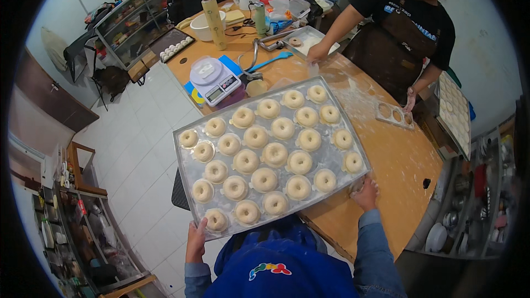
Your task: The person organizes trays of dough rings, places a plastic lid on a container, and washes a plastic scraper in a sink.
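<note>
A large metal tray (327, 143) tilts in front of me, partly over the wooden table and partly past its edge. Rows of pale, raw ring doughnuts (264, 180) lie on it, several on thin round liners. My left hand (196, 238) is closed on the tray's near left corner, thumb over the rim. At the near right corner, my right hand (364, 193) grips the rim, its fingers partly hidden below the metal.
Beyond the tray stand a digital kitchen scale (216, 84), blue spatula (270, 62), film roll (213, 22) and white bowl (202, 26). Across the flour-dusted table (411, 157), a co-worker (395, 44) touches a pale flat piece with round holes (394, 116). Another filled tray (455, 111) stands right.
</note>
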`<state>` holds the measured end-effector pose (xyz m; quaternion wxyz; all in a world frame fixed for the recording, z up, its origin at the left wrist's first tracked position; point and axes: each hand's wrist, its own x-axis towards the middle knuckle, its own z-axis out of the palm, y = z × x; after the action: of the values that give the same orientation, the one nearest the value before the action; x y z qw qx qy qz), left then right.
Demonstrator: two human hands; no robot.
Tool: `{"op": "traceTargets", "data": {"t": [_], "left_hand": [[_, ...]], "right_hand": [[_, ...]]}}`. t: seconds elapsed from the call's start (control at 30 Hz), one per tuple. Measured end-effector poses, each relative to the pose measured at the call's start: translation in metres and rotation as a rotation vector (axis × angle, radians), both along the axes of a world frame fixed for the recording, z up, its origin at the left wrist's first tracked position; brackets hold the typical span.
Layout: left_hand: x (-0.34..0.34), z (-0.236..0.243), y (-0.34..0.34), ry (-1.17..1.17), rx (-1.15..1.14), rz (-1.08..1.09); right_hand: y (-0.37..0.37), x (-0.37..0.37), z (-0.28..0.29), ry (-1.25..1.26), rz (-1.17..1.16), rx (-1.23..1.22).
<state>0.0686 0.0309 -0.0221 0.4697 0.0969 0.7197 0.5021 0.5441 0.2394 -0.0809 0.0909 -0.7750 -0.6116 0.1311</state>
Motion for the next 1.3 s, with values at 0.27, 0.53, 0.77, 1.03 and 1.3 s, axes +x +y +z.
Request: {"op": "traceTargets", "data": {"t": [0.27, 0.53, 0.77, 1.03, 1.3], "left_hand": [[-0.006, 0.01, -0.002, 0.014, -0.019, -0.041], [-0.025, -0.002, -0.011, -0.033, 0.019, -0.065], [-0.035, -0.006, -0.017, -0.008, 0.035, -0.147], [-0.044, -0.003, -0.017, -0.035, 0.02, -0.198], [-0.051, -0.008, -0.017, -0.068, 0.028, -0.218]], "right_hand": [[-0.043, -0.042, 0.009, -0.064, 0.294, -0.163], [-0.073, -0.084, 0.008, -0.055, 0.465, -0.038], [-0.081, -0.106, -0.006, -0.066, 0.378, 0.025], [-0.076, -0.119, 0.001, -0.078, 0.236, 0.083], [-0.087, -0.129, -0.007, -0.138, 0.279, 0.016]]}}
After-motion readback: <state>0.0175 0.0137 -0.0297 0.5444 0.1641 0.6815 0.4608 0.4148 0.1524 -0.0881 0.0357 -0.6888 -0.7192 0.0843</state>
